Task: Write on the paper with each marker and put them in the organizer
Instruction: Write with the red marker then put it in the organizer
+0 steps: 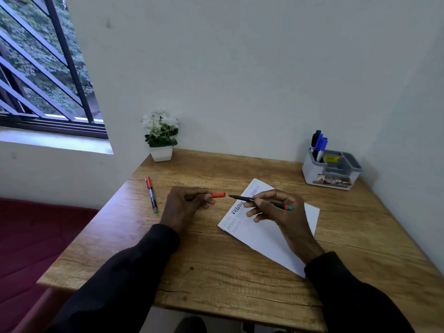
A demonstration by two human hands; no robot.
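Right hand [271, 209]: fingers curled round a slim black marker [245, 199], uncapped, tip aimed toward 9 o'clock, red-and-teal tail toward 3. Left hand [186, 204]: pinching the red cap [218, 195] at the fingertips, just apart from the tip and roughly in line with it. Cap and tip lined up either for capping or for parting to write; cannot tell which.

Probably light and stiff, with a smooth plastic barrel, a little slippery. Best held mid-barrel for writing, nearer the tip for steering it into the cap. Bare tip likely to mark skin or sheet if dragged. Small cap, easy to drop, so best pinched by its sides.

Under the right hand, the paper [259, 239]: white, lying at an angle, with several lines of handwriting toward its 10 o'clock end. At 9 o'clock of the left hand, well apart, a second marker [151, 194], red cap on, lying flat. At 2 o'clock, near the far corner, the organizer [331, 174], grey and white, with pens [318, 143] upright in its left compartment. At 11 o'clock, a potted plant [160, 137] with white flowers against the wall.

All on a wood-grain counter [216, 272]. Pale walls at 12 and 3, a barred window at 10 with foliage outside, a dark red seat at 8.
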